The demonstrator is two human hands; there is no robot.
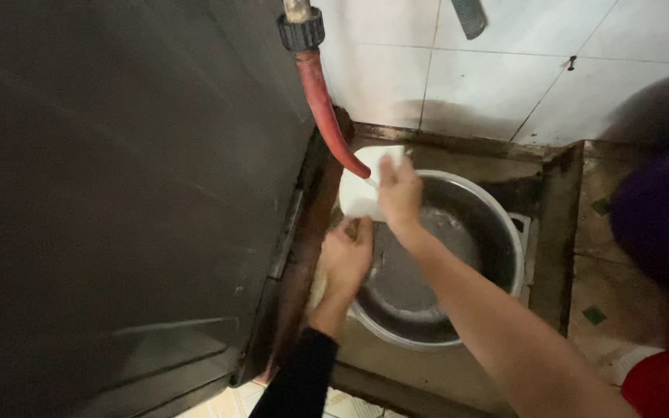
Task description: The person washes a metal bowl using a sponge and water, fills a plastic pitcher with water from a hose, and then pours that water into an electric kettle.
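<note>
while held over the rim of a large round steel basin [497, 232], a white square plate [358, 193] sits under the tip of a red rubber hose [327, 108]. right hand [399, 193] grips the plate's upper edge; left hand [346, 259] clasps its lower edge. basin rests on a stained floor [551, 193] beside a white tiled wall [497, 85].

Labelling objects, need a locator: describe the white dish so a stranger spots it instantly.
Start at the big steel basin on the floor by the tiled wall. At its upper-left rim, under the red hose, both hands hold the white dish: the only white, flat-sided item there.
</note>
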